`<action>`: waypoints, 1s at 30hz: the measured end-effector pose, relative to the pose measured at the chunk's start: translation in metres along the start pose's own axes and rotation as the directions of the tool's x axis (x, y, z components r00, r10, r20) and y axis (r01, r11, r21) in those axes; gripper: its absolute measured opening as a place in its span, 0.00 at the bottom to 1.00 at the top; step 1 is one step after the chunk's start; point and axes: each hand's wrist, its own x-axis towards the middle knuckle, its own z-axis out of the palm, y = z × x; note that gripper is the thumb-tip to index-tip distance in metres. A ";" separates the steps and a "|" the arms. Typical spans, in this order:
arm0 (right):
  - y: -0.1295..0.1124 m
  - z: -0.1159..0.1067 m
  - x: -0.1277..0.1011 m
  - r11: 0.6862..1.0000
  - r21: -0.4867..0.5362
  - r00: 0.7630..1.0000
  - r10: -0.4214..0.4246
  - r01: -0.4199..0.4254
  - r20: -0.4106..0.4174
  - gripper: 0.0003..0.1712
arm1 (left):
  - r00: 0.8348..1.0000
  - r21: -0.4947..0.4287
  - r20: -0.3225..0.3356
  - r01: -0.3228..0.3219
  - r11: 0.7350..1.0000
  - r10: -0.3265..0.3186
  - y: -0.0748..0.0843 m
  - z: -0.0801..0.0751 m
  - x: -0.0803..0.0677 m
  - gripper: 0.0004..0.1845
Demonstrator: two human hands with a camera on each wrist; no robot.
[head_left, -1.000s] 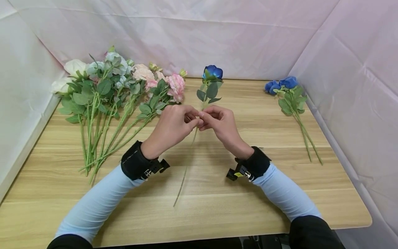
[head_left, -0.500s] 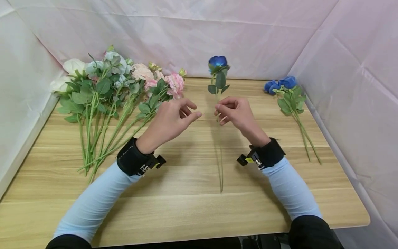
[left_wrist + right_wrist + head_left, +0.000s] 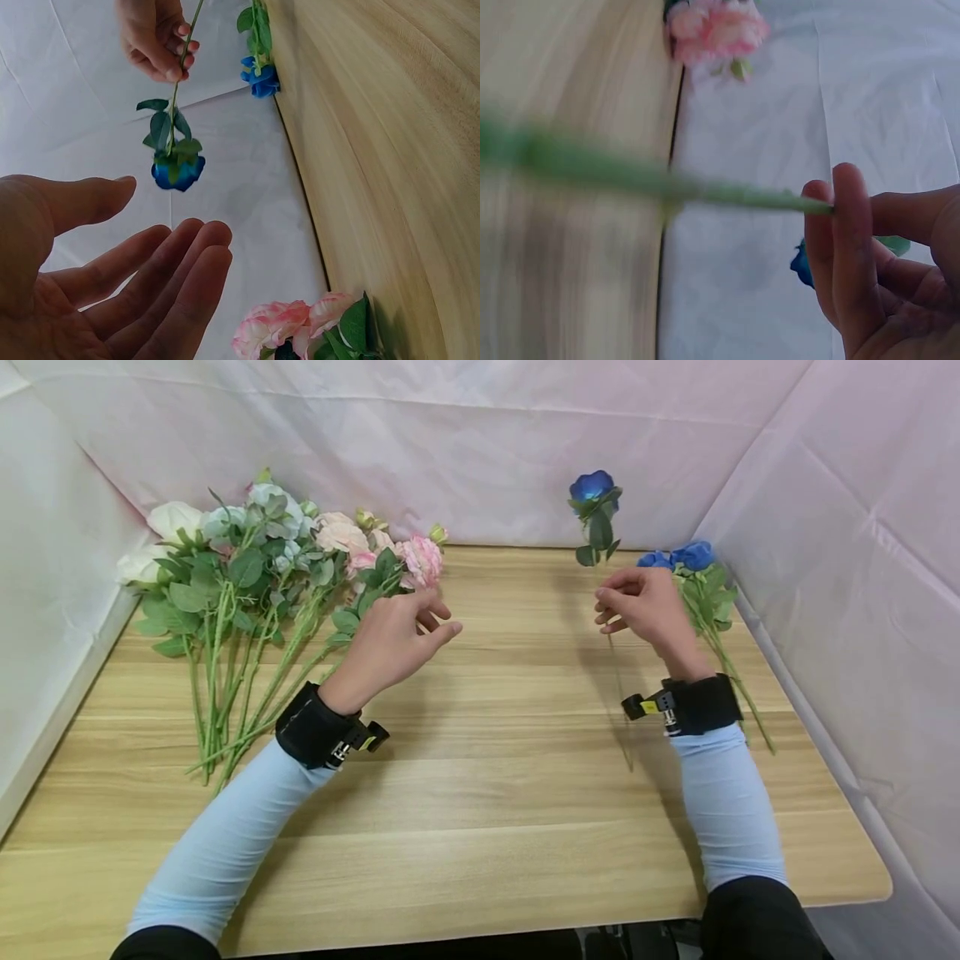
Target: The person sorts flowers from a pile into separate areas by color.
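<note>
In the head view my right hand (image 3: pixel 647 608) pinches the green stem of a blue rose (image 3: pixel 592 487) between thumb and fingers. The rose stands upright above the table, with dark leaves below its bloom and its long stem hanging under the hand. The right wrist view has the stem (image 3: pixel 735 193) passing close to the camera, blurred, into the fingers. My left hand (image 3: pixel 393 639) is held over the table with thumb and fingers apart and nothing between them, near a pink flower (image 3: pixel 420 560). Two more blue roses (image 3: pixel 693 557) lie at the right, partly behind the right hand and wrist.
At the left of the wooden table (image 3: pixel 480 827) lies a pile of flowers: white roses (image 3: pixel 176 520), pale blue ones (image 3: pixel 273 508) and peach ones (image 3: pixel 341 532), stems toward the front. White cloth walls (image 3: pixel 480 452) enclose the back and sides.
My left hand has let go of the stem and drawn back slightly left. My right hand has carried the blue rose rightward and away, toward the two blue roses.
</note>
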 end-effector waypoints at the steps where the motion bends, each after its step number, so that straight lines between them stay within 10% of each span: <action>1: 0.003 -0.007 0.001 1.000 -0.015 1.000 0.004 -0.005 -0.011 0.14 | 1.000 0.001 0.000 0.001 1.000 -0.001 -0.001 0.000 0.000 0.15; 11: 0.028 -0.068 0.000 0.971 -0.172 0.973 0.130 -0.163 -0.192 0.20 | 1.000 0.005 0.013 0.003 1.000 -0.003 -0.003 0.000 0.001 0.14; 22: 0.063 -0.104 -0.001 0.792 -0.527 0.895 0.053 -0.308 -0.444 0.20 | 1.000 0.023 0.015 -0.001 1.000 0.000 -0.003 0.000 0.002 0.14; 30: 0.099 -0.112 -0.001 0.755 -0.547 0.872 0.068 -0.363 -0.485 0.18 | 1.000 0.022 0.028 0.008 1.000 -0.009 -0.003 0.000 0.002 0.15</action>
